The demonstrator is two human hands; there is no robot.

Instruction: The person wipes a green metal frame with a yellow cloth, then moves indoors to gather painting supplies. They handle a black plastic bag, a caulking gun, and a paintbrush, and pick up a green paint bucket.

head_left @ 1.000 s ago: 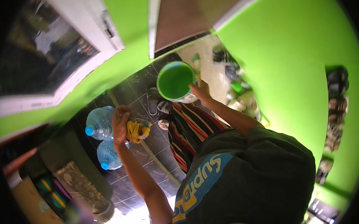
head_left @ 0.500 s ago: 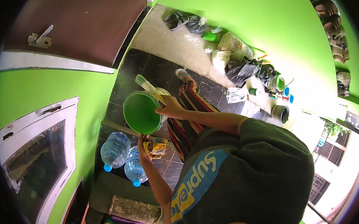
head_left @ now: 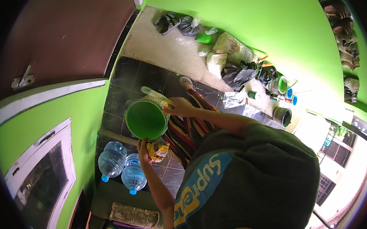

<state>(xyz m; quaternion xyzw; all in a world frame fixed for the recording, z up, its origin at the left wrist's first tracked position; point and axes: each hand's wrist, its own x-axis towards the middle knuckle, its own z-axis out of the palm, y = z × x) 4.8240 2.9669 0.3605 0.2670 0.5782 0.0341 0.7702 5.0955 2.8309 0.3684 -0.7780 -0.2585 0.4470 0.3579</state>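
Observation:
A round bucket (head_left: pixel 136 116) with a green inner wall is held up in front of me, its mouth tilted toward my view. My left hand (head_left: pixel 143 151) grips its lower rim. A crumpled yellow patterned cloth (head_left: pixel 158 151) hangs right against that hand; whether the fingers hold it is hidden. My right hand (head_left: pixel 178 107) is closed around the handle of a paintbrush (head_left: pixel 154 94) at the bucket's upper right edge. The brush's pale green bristles point up and left, outside the bucket mouth.
Two large clear water bottles (head_left: pixel 133 176) lie at lower left near a sofa (head_left: pixel 109 191). Bags, a sack (head_left: pixel 233 49), shoes (head_left: pixel 168 22) and several paint containers (head_left: pixel 282 116) line the green wall. A brown door (head_left: pixel 61 42) and a white-framed window (head_left: pixel 66 160) are at left.
My view has shifted slightly, so the floor things sit a little differently. The bucket has tilted a little, and the brush lies flatter along its outer edge. Both hands keep their holds.

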